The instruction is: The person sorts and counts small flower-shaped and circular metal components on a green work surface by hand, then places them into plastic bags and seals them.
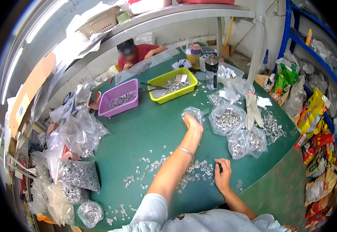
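Observation:
My left hand (193, 122) reaches forward to a small clear plastic bag (198, 112) in the middle of the green table (153, 131). Its fingertips are lost in or behind the plastic, so their grip is hidden. My right hand (223, 173) rests near the front edge, fingers loosely bent and apart, with nothing visible in them. Just left of it lie scattered small shiny metal pieces (203, 167), partly covered by my left forearm. Right of my left hand sits an open clear bag of metal rings (229, 120).
A purple tray (103, 101) and a yellow-green tray (193, 80) hold metal parts. Filled bags (78, 174) crowd the left edge. A glove (252, 110), loose rings (273, 127) and a dark-lidded bottle (212, 73) stand or lie right. A person (137, 54) sits across the table.

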Motion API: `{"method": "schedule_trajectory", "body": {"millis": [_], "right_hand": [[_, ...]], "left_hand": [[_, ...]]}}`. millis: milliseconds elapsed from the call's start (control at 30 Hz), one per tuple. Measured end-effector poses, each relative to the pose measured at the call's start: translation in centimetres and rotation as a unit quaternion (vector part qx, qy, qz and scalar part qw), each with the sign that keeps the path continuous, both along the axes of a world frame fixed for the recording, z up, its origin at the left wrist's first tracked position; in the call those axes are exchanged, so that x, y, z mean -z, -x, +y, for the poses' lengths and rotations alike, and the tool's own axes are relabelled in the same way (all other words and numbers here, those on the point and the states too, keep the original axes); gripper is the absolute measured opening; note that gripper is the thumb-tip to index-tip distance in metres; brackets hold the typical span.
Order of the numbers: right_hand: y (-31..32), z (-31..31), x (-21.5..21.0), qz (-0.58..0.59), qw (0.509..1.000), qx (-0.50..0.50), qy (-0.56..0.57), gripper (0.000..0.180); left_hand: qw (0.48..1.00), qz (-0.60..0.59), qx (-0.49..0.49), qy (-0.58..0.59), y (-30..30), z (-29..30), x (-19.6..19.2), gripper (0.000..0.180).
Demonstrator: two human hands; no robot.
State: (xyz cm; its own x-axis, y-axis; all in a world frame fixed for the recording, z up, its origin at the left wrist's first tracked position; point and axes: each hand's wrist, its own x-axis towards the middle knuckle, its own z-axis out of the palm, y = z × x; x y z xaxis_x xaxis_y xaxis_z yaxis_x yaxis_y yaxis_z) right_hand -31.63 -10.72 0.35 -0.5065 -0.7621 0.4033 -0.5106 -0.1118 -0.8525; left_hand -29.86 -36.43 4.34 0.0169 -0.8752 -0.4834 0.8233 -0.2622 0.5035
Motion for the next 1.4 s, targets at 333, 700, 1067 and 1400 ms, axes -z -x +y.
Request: {"method": "schedule_trajectory", "body": {"millis": [333,700,1067,1400], "right_hand": [[2.6,-6.2,-1.1,0.053,0.991,-0.125,-0.016,0.033],[3.3,-21.9,2.5,0.255,0.957,-0.024,-0.134,0.033],[1.8,-18.1,-1.4,0.112,0.992,0.006,0.062,0.022],[1.5,-19.2,-6.5,0.146,0.981,-0.037,0.121,0.014]], "left_hand": [[0.81,-0.489,0.176,0.271,-7.2,6.5,1.5,0.038],[0.382,-0.777,0.049,0.499,-8.8,2.7,1.5,0.008],[0.484,-0.715,0.059,0.502,-9.1,3.1,0.9,0.013],[0.517,-0.673,0.078,0.524,-9.2,3.4,1.0,0.014]]}}
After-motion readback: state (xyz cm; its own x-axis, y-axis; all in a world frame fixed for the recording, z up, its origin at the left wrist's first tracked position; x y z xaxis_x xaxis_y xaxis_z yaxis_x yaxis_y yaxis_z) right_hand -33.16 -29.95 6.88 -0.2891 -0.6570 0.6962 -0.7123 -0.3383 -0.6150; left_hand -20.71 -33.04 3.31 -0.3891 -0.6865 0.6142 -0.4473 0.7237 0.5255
